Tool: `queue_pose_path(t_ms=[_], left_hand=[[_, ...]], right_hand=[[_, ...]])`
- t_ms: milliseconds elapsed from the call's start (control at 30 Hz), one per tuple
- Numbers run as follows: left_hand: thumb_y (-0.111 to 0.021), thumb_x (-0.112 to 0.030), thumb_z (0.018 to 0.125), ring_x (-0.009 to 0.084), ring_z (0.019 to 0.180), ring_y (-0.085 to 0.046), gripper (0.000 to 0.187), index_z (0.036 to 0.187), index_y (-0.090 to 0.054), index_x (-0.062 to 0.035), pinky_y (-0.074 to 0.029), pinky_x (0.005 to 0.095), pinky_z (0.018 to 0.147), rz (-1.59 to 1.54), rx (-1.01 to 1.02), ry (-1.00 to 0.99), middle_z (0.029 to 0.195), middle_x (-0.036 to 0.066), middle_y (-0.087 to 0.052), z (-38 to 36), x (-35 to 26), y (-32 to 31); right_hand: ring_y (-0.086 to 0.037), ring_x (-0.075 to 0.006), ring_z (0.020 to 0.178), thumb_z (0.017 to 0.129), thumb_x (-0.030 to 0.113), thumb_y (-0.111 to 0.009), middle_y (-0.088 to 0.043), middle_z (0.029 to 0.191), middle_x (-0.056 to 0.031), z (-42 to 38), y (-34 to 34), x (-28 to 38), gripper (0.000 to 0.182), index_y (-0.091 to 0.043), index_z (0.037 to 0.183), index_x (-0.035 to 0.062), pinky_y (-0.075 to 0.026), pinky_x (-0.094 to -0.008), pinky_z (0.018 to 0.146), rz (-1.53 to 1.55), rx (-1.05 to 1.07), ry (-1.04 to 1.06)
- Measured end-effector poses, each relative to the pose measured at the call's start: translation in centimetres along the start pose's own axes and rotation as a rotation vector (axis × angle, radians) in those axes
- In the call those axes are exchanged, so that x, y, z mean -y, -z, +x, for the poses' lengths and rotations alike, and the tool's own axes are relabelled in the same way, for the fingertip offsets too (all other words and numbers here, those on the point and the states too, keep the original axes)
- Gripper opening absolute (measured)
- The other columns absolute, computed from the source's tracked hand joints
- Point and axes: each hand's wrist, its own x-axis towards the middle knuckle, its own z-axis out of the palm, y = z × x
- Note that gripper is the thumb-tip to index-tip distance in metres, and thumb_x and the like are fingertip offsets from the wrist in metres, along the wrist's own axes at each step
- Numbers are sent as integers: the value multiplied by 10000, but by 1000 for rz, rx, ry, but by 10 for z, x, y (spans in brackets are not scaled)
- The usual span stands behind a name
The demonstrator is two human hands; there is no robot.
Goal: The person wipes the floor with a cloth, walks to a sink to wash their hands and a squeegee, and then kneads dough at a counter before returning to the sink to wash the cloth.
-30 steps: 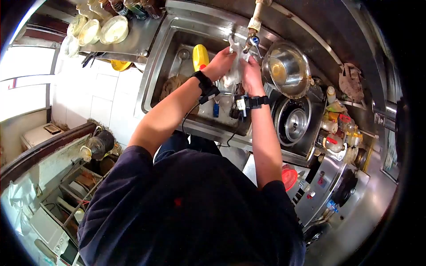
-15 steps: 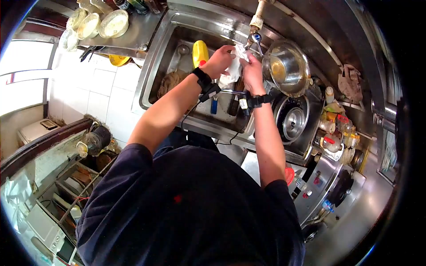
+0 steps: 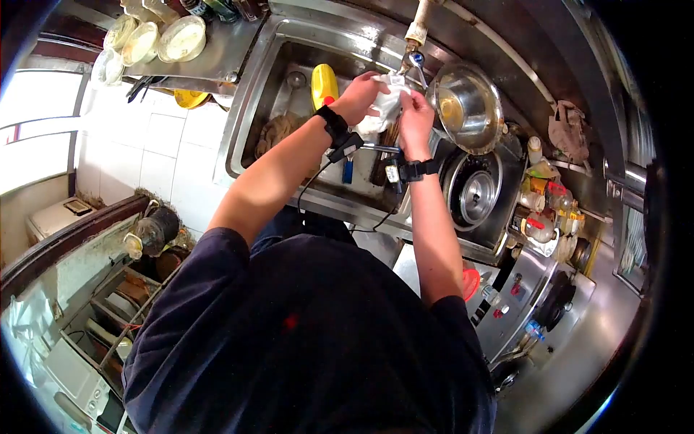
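Below the tap (image 3: 415,58), a crumpled white cloth (image 3: 388,101) is stretched between my two hands over the steel sink (image 3: 249,94). My left hand (image 3: 359,99) grips its left side, with the thumb and fingers closed on the fabric. At the upper right edge, my right hand (image 3: 416,123) pinches it between fingertips. A yellow bottle (image 3: 324,83) with a red cap stands just left of my left hand. Beneath my wrists, a blue-handled tool (image 3: 348,171) lies in the sink, partly covered.
A steel bowl (image 3: 473,116) leans right of the tap, near a round pan (image 3: 473,192). Wadded brown cloth (image 3: 278,134) and a ladle (image 3: 295,79) lie in the sink's left part. Bowls (image 3: 182,40) line the upper left shelf. Jars and bottles (image 3: 541,226) crowd the right.
The white cloth is spread wider between my hands. My right hand has shifted slightly right and turned, its fingertips now pinching the cloth's edge.
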Motion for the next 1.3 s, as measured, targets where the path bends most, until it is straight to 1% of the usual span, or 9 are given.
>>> queue_pose_path(t_ms=[133,200,333,467,733,1067,1200,1267,1300], left_hand=[[-606,-59,809,149,986,-592,312,1120,-595,-59,-496,378,841,-22,65,-15,988,54,-627,1,-17,0],[-555,-10,807,135,880,-605,388,1191,-567,-63,-499,340,705,-217,15,174,929,49,-615,0,-25,-7],[-488,18,821,124,684,-573,462,1279,-489,-41,-434,263,533,-223,103,87,912,74,-617,7,-17,-10],[-477,71,805,144,778,-609,422,1214,-536,-14,-502,287,646,-30,93,23,940,94,-637,6,-14,-1],[-518,62,727,122,810,-578,345,1043,-637,-12,-487,270,707,313,106,-241,919,67,-654,7,-24,12],[-476,102,747,151,879,-585,318,1010,-618,-4,-475,284,801,365,42,-299,949,67,-644,6,-30,19],[-467,99,751,147,916,-577,330,1029,-612,-4,-455,261,848,305,169,-79,976,49,-642,1,-48,17],[-456,97,765,135,967,-558,342,1049,-612,-11,-453,257,858,447,256,-177,1026,59,-630,3,-52,20],[-456,97,765,135,967,-558,342,1049,-612,-11,-453,257,858,458,263,-174,1026,59,-630,3,-52,19]], right_hand=[[-514,-87,695,882,141,-631,-607,846,-13,-1,3,4,222,-607,1051,0,-441,-257,657,19,130,-14],[-531,-91,719,880,144,-638,-604,897,-20,-2,0,8,280,-572,1118,12,-451,-259,664,43,132,-57],[-567,-101,794,862,132,-663,-592,1015,-32,1,5,14,443,-480,1260,71,-477,-270,690,236,248,-339],[-613,-117,918,886,136,-632,-636,1083,-14,8,10,16,367,-530,1238,118,-497,-298,766,205,385,-405],[-571,-117,657,874,115,-606,-640,858,-40,17,25,-4,216,-612,1056,-1,-472,-239,590,310,533,-647],[-532,-74,717,828,87,-698,-631,810,-18,33,19,-44,169,-598,941,11,-441,-249,635,0,289,176],[-565,-75,840,854,93,-669,-642,948,-32,26,17,-18,248,-569,1069,19,-469,-244,743,210,398,66],[-627,-195,997,892,239,-640,-644,1111,-43,28,25,-15,419,-525,1230,20,-469,-271,912,581,613,-650],[-627,-195,997,892,239,-640,-644,1111,-43,27,25,-16,419,-525,1230,20,-469,-271,912,593,609,-648]])
